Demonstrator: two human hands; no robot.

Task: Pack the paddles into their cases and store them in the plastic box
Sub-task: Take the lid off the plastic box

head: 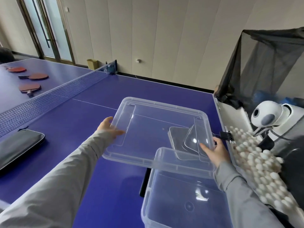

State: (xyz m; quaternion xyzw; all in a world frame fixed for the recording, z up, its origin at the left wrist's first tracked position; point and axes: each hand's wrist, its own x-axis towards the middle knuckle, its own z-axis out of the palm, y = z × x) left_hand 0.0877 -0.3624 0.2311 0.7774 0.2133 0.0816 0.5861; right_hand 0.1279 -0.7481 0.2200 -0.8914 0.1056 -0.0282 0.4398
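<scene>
Clear lid (153,129): held at opposite edges by left hand (109,127) and right hand (213,150). Plastic box (181,195) sits open just below the right grip; paddles (33,76) lie well beyond the left. Risk: lid likely slips, grips being shallow.

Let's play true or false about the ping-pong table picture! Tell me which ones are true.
1. Both hands hold the clear lid. True: the left hand and right hand grip opposite edges.
2. Three red paddles lie beyond the net. True.
3. The plastic box is full of paddles. False: no paddles are in it.
4. The black case sits inside the box. False: it lies on the table, at the left.
5. White balls are piled at the right. True.
</scene>
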